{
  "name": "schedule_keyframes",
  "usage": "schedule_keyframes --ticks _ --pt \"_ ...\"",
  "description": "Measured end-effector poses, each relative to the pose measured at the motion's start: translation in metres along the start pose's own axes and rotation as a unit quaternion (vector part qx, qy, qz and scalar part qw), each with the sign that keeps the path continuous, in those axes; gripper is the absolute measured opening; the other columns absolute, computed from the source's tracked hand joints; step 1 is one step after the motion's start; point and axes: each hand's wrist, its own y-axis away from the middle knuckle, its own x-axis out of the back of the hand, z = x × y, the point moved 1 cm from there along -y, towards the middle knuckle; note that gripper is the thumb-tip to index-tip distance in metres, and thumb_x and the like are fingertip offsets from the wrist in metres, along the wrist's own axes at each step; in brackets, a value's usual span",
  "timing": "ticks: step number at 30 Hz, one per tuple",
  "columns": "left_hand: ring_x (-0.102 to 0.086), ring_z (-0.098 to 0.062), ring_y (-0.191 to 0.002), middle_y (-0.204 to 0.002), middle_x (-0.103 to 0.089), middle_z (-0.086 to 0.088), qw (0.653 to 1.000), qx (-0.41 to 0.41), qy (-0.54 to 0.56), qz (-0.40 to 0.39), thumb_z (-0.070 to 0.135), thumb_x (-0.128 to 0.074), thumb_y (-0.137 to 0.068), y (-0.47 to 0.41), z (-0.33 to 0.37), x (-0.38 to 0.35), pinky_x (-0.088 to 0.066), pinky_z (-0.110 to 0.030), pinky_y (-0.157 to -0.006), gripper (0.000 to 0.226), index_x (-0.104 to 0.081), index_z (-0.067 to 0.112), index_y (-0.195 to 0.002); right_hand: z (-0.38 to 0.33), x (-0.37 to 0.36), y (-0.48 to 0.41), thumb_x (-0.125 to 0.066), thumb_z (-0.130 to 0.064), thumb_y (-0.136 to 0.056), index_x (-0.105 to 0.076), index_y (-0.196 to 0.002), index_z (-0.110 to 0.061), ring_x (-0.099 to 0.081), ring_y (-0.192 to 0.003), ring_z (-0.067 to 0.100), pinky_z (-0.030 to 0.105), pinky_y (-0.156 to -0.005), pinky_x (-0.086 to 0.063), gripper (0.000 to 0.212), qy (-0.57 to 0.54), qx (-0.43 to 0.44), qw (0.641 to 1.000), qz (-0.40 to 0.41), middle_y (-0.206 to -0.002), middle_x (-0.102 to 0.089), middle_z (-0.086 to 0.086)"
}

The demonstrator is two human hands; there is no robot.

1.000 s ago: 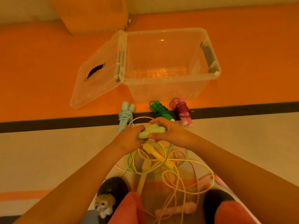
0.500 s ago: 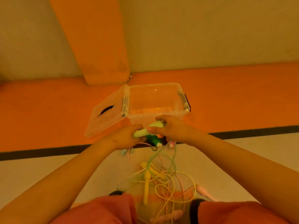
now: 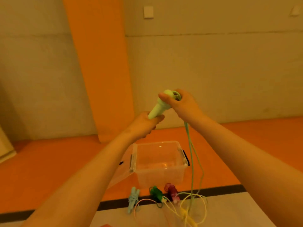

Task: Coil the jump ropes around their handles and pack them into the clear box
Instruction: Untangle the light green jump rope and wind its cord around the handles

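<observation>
I hold the pale green jump rope handles (image 3: pixel 159 107) raised at chest height. My left hand (image 3: pixel 145 124) grips their lower end. My right hand (image 3: pixel 180 104) grips the upper end with a turn of the pale green rope (image 3: pixel 191 154) around it. The rope hangs down from my right hand to the floor. Below, the clear box (image 3: pixel 159 176) stands open and holds nothing, its lid (image 3: pixel 127 169) hinged down on the left. Three coiled ropes lie in front of it: light blue (image 3: pixel 133 198), dark green (image 3: pixel 156 193), pink (image 3: pixel 172 191).
Loose yellow rope (image 3: pixel 185 212) and a pink rope loop (image 3: pixel 141 203) lie tangled on the pale floor. An orange floor band with a black line (image 3: pixel 218 190) runs under the box. A concrete wall with an orange stripe (image 3: pixel 100 63) rises behind.
Both hands have lifted the pale green handles from low above the floor to chest height, drawing the rope up out of the tangle. The view has tilted up toward the wall.
</observation>
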Motion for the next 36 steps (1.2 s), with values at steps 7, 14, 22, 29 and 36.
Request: schedule_keyframes --ticks 7,14,22,29,36 --pt "-0.026 -0.003 -0.036 -0.055 -0.033 0.008 0.987 0.046 0.155 -0.017 0.041 -0.060 -0.091 0.011 0.041 0.014 -0.022 -0.016 -0.037 0.027 -0.044 0.020 -0.089 -0.028 0.009 0.000 -0.038 -0.054 -0.094 -0.055 -0.106 -0.015 -0.052 -0.048 0.011 0.024 -0.049 -0.046 0.044 -0.135 -0.086 0.987 -0.026 -0.076 -0.063 0.003" --pt "-0.023 -0.002 -0.035 -0.051 -0.028 0.010 0.922 0.115 0.367 -0.050 0.041 -0.053 -0.093 0.025 0.005 0.005 -0.014 -0.013 -0.036 0.027 -0.040 0.021 -0.080 0.054 -0.014 0.071 -0.028 -0.041 -0.101 -0.062 -0.094 -0.005 -0.049 -0.053 0.015 0.023 -0.051 -0.043 0.051 -0.128 -0.160 0.973 -0.105 -0.063 -0.053 0.006" --pt "-0.023 -0.001 -0.033 -0.048 -0.028 0.010 0.903 0.042 0.427 0.006 0.039 -0.051 -0.095 0.013 0.020 0.029 -0.015 -0.011 -0.031 0.026 -0.041 0.022 -0.078 0.033 -0.004 0.051 -0.037 -0.023 -0.101 -0.055 -0.076 -0.014 -0.036 -0.052 0.008 0.020 -0.050 -0.030 0.033 -0.117 -0.139 0.980 -0.075 -0.059 -0.042 -0.004" --pt "-0.021 -0.002 -0.034 -0.050 -0.024 0.009 0.906 0.056 0.420 -0.019 0.032 -0.059 -0.090 0.022 0.003 -0.001 -0.014 -0.014 -0.033 0.023 -0.055 0.013 -0.101 -0.002 -0.005 0.021 -0.035 -0.017 -0.102 -0.054 -0.076 -0.014 -0.030 -0.049 0.007 0.018 -0.046 -0.023 0.033 -0.192 -0.094 0.975 -0.060 -0.055 -0.037 -0.005" --pt "-0.020 -0.001 -0.036 -0.049 -0.024 0.011 0.905 0.092 0.399 -0.113 0.022 -0.056 -0.092 0.042 -0.027 -0.045 -0.012 -0.014 -0.035 0.010 -0.053 0.015 -0.086 -0.002 -0.022 0.032 -0.031 -0.008 -0.101 -0.052 -0.081 -0.008 -0.033 -0.044 0.005 0.016 -0.045 -0.027 0.029 -0.439 -0.119 0.890 -0.026 -0.049 -0.041 -0.005"
